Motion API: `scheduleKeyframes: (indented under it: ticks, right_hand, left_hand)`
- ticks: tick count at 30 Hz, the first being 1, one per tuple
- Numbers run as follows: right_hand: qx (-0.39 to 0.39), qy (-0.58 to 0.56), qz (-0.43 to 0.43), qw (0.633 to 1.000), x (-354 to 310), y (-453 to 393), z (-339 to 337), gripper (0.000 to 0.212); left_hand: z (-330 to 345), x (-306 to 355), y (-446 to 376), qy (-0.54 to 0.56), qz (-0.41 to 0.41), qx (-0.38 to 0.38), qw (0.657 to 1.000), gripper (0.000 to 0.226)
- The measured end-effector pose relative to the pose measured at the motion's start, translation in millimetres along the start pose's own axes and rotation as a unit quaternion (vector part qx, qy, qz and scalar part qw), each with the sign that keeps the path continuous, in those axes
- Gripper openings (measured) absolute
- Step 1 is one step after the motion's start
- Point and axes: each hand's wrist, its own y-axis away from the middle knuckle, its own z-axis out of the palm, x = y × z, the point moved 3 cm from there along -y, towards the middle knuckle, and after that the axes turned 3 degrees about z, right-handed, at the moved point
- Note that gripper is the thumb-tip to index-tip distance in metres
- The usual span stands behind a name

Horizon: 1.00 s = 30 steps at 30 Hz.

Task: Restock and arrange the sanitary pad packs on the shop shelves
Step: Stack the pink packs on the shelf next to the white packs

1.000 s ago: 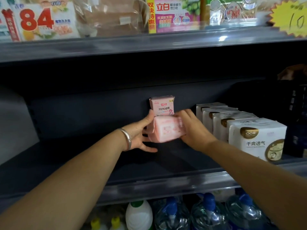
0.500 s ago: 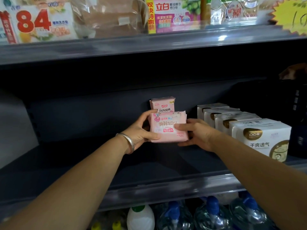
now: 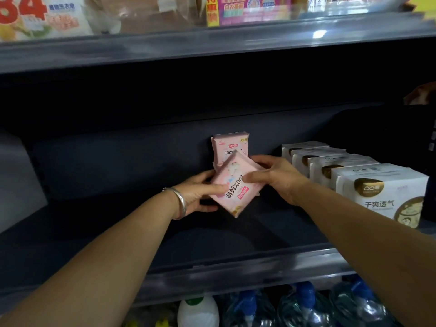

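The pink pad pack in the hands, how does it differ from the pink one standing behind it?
The held pink pack is tilted, its print upside down; the rear pink pack stands upright, print readable. The left hand and right hand grip the held one; nothing grips the rear one. Both share pink wrapping and "100%" print.

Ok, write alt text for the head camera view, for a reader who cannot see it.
Both hands, left hand and right hand, hold a tilted pink sanitary pad pack with its print upside down, above a dark shop shelf. Behind it, an upright pink pack stands near the back panel. A row of white sanitary pad packs stands to the right.
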Motion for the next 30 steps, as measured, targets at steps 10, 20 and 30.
scheduleKeyframes:
  ticks: [10, 20, 30]
  right_hand:
    - [-0.063, -0.089, 0.048, 0.993, 24.5, 5.8, 30.0, 0.064]
    - [0.033, -0.065, 0.000, 0.997, 21.2, -3.8, 15.1, 0.062]
    - [0.108, -0.071, -0.064, 0.990, -7.4, -38.4, 2.4, 0.032]
  left_hand:
    - [5.4, -3.9, 2.6, 0.106, 0.019, 0.028, 0.994, 0.057]
    - [-21.2, -12.3, 1.0, 0.178, 0.040, 0.065, 0.981, 0.073]
    - [-13.4, 11.4, -52.2, 0.073, 0.166, 0.195, 0.964, 0.039]
